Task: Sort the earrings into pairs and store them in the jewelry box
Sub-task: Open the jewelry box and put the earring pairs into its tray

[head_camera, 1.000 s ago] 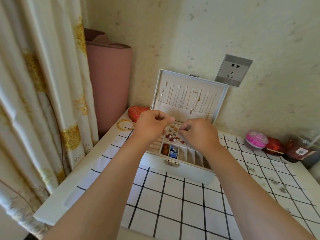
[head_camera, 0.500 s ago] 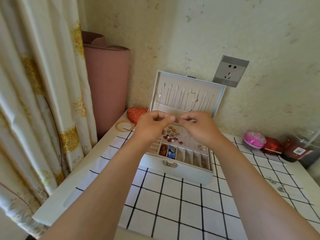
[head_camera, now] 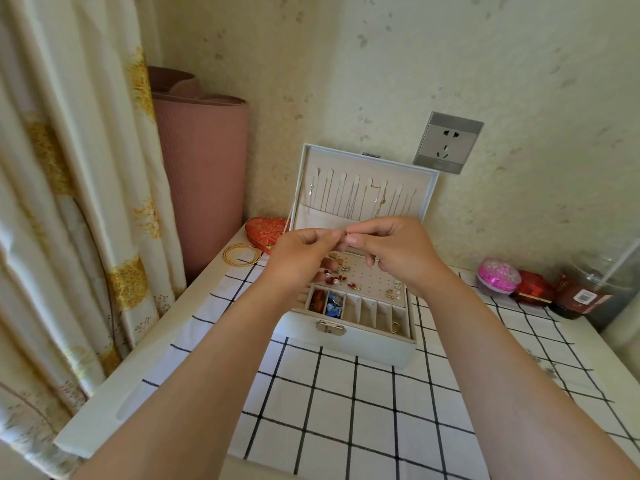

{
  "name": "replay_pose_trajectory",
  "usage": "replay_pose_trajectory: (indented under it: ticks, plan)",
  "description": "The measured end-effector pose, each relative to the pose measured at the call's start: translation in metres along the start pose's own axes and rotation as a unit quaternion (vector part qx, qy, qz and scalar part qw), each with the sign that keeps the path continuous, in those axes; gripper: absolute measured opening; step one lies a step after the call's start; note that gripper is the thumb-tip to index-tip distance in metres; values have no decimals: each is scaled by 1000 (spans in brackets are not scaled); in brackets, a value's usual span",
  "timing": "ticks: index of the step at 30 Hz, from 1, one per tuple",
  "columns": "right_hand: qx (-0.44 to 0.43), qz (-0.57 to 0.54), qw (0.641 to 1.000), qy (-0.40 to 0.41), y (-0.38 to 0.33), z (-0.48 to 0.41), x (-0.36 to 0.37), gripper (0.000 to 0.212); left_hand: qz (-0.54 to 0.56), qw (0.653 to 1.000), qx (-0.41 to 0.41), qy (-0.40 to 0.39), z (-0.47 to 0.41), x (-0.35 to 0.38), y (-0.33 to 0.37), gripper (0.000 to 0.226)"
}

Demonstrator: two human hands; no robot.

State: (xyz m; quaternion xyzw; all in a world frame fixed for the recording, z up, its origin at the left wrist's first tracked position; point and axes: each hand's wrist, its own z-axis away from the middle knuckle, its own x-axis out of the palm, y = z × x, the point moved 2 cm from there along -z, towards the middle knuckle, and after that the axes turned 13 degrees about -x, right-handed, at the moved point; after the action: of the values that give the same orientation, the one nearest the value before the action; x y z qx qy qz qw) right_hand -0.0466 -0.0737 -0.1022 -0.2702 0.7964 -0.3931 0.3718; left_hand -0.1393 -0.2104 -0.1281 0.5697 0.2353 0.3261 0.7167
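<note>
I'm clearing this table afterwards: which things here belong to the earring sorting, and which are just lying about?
Part of the job: open white jewelry box; loose earrings on its perforated tray; small gold piece pinched by left hand and right hand.
Lying about: red heart-shaped box; gold bangles; pink round lidded pot; rolled pink mat; grey wall socket.

A white table [head_camera: 104, 420] has a white cloth [head_camera: 346, 410] with black lines on it. The open jewelry box [head_camera: 346, 348] sits on the cloth, at the far middle. Far left are a red heart box [head_camera: 265, 230] and gold rings [head_camera: 241, 255] just beside it. Far right sit a pink tub [head_camera: 498, 274], a red box [head_camera: 531, 287] and a dark bottle [head_camera: 585, 296].
</note>
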Motion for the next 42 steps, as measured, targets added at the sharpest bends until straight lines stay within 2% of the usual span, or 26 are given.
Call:
replay_pose_trajectory:
  ticks: [5, 7, 8, 10, 12, 15, 21, 31, 36, 39, 42]
  plan:
    - [5, 30, 999, 17, 11, -1, -3, 14, -43, 999, 21, -13, -1, 3, 0, 21]
    - [-3, 86, 996, 17, 18, -2, -3, 12, -107, 993, 54, 4, -4, 4, -4, 23]
    - [-10, 132, 991, 9, 22, -1, -3, 11, -182, 979, 89, 29, -7, 3, -6, 24]
    - [-16, 221, 975, -16, 30, 1, -1, 8, -377, 906, 168, 91, -10, 3, -13, 28]
    - [-1, 288, 956, -49, 36, 3, 2, 8, -481, 846, 206, 103, -11, 4, -19, 34]
    - [3, 344, 936, -75, 39, 5, 5, 12, -529, 822, 197, 77, -13, 7, -27, 46]
    - [-21, 384, 918, -94, 35, 6, 8, 11, -557, 812, 165, 51, -14, 6, -32, 50]
    - [-5, 331, 929, -166, 28, 11, 2, 21, -548, 822, 151, 47, -14, 9, -28, 52]
    - [-7, 282, 955, -94, 25, 25, -25, 22, -503, 840, 190, 72, -6, 27, -16, 51]
    - [-5, 289, 956, -50, 26, 40, -59, 23, -472, 852, 217, 63, 0, 47, -8, 47]
    - [34, 300, 953, -14, 36, 62, -99, 23, -467, 854, 224, 39, 8, 77, -7, 40]
